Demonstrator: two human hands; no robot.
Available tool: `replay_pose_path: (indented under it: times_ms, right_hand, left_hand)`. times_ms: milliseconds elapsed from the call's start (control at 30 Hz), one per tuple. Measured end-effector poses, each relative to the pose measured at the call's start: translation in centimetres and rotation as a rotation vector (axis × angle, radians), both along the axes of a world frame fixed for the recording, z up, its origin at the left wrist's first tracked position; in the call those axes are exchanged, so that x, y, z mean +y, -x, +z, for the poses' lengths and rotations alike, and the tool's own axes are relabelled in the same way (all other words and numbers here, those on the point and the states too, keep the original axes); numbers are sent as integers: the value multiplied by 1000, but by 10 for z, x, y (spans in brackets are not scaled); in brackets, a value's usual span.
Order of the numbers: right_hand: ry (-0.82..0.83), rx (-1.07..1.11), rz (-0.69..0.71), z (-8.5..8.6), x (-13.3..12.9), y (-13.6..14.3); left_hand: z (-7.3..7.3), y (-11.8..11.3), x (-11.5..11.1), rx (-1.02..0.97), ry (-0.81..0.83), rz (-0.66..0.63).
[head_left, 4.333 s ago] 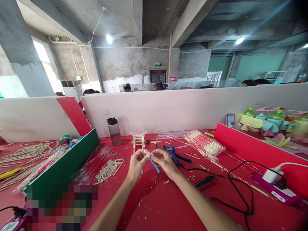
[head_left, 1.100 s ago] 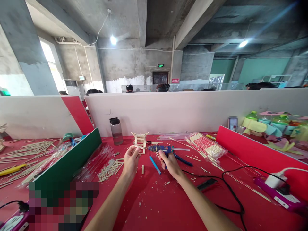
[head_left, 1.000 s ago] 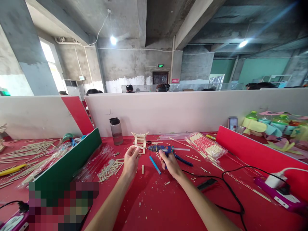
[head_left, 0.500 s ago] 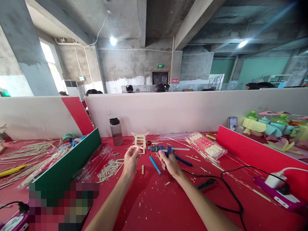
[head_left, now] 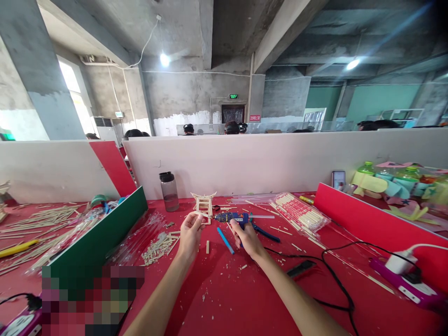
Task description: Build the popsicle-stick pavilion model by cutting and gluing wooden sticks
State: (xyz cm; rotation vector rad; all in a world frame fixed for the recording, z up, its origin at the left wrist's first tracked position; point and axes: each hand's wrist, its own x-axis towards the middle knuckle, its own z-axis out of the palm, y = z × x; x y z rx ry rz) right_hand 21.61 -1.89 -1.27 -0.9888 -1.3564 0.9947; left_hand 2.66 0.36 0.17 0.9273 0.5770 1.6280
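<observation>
My right hand [head_left: 247, 237] is wrapped around the handle of a blue hot glue gun [head_left: 229, 217]. A clear glue stick [head_left: 263, 216] pokes out of its rear, and its nozzle points left. Fingertips pinched, my left hand [head_left: 191, 233] holds a small pale wooden stick [head_left: 200, 214] close to that nozzle. Whether the two touch, I cannot tell. Just behind stands a small frame built of wooden sticks [head_left: 204, 203], its lower part partly hidden by my left fingers. Below the gun lie a blue pen-like stick [head_left: 226, 240] and a short wooden piece [head_left: 207, 247].
A water bottle [head_left: 169, 191] stands behind on the left. Cut stick pieces [head_left: 161, 247] are heaped left of my left hand. Blue-handled pliers [head_left: 266, 233], a black cutter [head_left: 301, 269] and bagged sticks [head_left: 301, 214] lie right. A black cable [head_left: 336, 273] runs to a purple power strip [head_left: 406, 282].
The glue gun has shifted very slightly left, its nozzle closer to the stick in my left hand. Both hands otherwise keep their places and grips.
</observation>
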Motion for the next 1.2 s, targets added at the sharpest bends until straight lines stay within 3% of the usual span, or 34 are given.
replay_pose_path:
  times_ms: [200,367,600,767,967,1200]
  right_hand:
    - [-30,113,122,1,0,-1]
    - [-43,151,115,9,1,-8]
    - [-90,-172,7,20,-2,-25]
    - [-193,-372,-106,26,-8,-29]
    - [-335,-495,-157,31,-9,-29]
    - [-354,-549,-165,28,-7,-32]
  left_hand:
    - [-5,1,4,83,-34,25]
    - [-3,4,4,366,-148,77]
    - [3,10,-2,843,-366,165]
    - [2,14,-4,1075,-512,228]
    - [-1,16,-2,1227,-569,255]
    - [-3,19,1,1307,-604,282]
